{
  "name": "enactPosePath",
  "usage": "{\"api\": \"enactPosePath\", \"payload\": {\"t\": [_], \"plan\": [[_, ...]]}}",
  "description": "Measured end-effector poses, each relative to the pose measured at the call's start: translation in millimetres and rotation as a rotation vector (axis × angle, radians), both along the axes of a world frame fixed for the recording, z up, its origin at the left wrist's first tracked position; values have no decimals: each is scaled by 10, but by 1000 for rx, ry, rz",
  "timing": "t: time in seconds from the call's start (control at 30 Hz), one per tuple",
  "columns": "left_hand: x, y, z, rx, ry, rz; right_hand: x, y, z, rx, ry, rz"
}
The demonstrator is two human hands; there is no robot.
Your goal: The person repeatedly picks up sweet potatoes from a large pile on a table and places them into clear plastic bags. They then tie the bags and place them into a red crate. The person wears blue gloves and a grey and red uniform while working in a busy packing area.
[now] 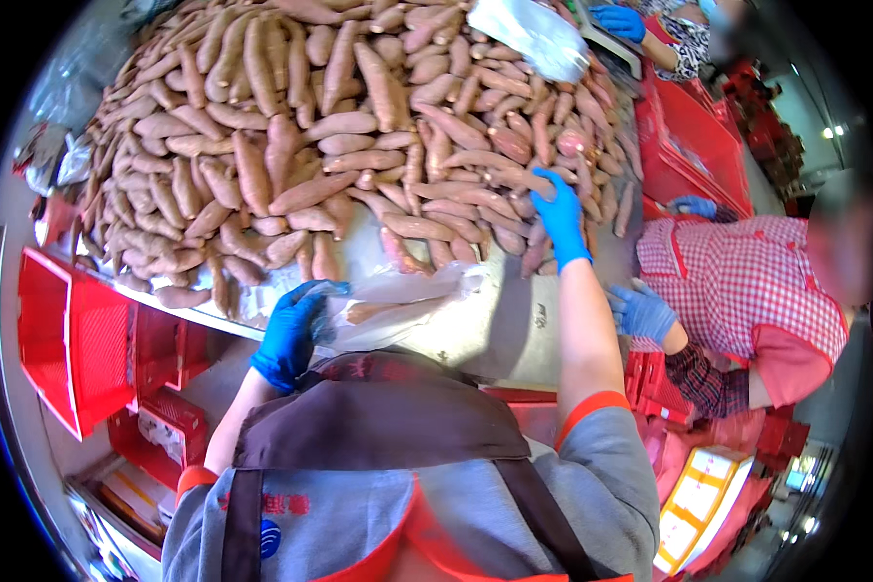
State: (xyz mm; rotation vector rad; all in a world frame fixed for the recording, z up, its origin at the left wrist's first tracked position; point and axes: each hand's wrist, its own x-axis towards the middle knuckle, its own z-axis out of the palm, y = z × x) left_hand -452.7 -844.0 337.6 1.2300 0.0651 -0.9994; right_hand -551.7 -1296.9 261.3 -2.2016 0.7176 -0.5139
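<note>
My left hand, in a blue glove, grips the mouth edge of a clear plastic bag low in front of my apron. Inside the bag lies a pale, elongated sweet potato. Reaching forward to the right, my right hand has its gloved thumb and fingers around the end of a long sweet potato on the heap. The heap of sweet potatoes spreads across a metal table in a thick layer. My right palm is turned away, hiding part of the grip.
Red plastic crates stand below the table on the left, another red crate at the right. A filled plastic bag rests on the heap. A co-worker in a checked apron stands close on my right; another person's gloved hand is beyond.
</note>
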Motion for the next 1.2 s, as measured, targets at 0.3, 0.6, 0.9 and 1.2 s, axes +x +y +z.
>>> {"api": "enactPosePath", "payload": {"t": [0.3, 0.6, 0.9, 1.2], "plan": [[38, -100, -23, -68, 116, 96, 273, 1991, 913, 867, -341, 276], [61, -24, -22, -54, -21, 126, 58, 2704, 423, 592, 35, 505], [146, 21, 55, -31, -56, 32, 151, 1327, 237, -727, 445, 88], [275, 69, -85, -82, 27, 9, 291, 1499, 205, 34, -341, 36]]}}
